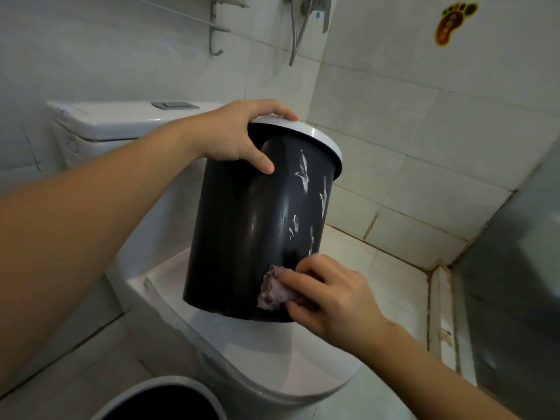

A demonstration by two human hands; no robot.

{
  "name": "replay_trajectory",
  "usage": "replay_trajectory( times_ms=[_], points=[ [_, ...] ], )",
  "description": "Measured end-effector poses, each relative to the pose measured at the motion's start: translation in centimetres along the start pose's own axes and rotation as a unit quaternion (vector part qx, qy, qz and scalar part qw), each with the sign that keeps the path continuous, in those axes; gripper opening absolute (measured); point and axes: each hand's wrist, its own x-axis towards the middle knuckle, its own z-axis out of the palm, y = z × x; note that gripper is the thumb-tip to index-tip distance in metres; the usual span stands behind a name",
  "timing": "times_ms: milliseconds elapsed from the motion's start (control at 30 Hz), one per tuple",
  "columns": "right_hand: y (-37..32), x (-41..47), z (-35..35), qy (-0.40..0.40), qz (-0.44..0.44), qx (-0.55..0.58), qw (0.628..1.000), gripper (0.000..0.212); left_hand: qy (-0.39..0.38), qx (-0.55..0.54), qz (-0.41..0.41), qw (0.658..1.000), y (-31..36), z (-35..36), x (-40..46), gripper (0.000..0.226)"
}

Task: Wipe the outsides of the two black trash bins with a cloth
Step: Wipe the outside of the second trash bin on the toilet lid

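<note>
A black trash bin (242, 225) with a white rim ring is held tilted in the air above the closed toilet lid. My left hand (236, 131) grips its top edge, fingers over the white ring and thumb on the black wall. White smear marks streak the bin's right side. My right hand (327, 295) holds a crumpled purplish cloth (274, 287) and presses it against the lower right of the bin's wall. A second black bin (163, 401) with a pale rim stands at the bottom edge of the view, only its open top showing.
A white toilet (272, 353) with closed lid sits under the held bin, its cistern (121, 122) behind on the left. Tiled walls surround the corner, with a shower hose (298, 31) and rail above. A grey panel (515, 268) stands at the right.
</note>
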Motion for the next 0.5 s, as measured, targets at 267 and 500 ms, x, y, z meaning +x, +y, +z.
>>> replay_trajectory(
  times_ms=[267,500],
  points=[
    [3.3,5.9,-1.2,0.106,0.155,-0.017,0.982,0.035,-0.011,0.007,0.009,1.0,0.9,0.4,-0.2,0.078],
    [1.5,2.7,-0.6,0.053,0.056,-0.004,0.997,0.031,-0.012,0.01,0.009,1.0,1.1,0.5,-0.5,0.079]
  ],
)
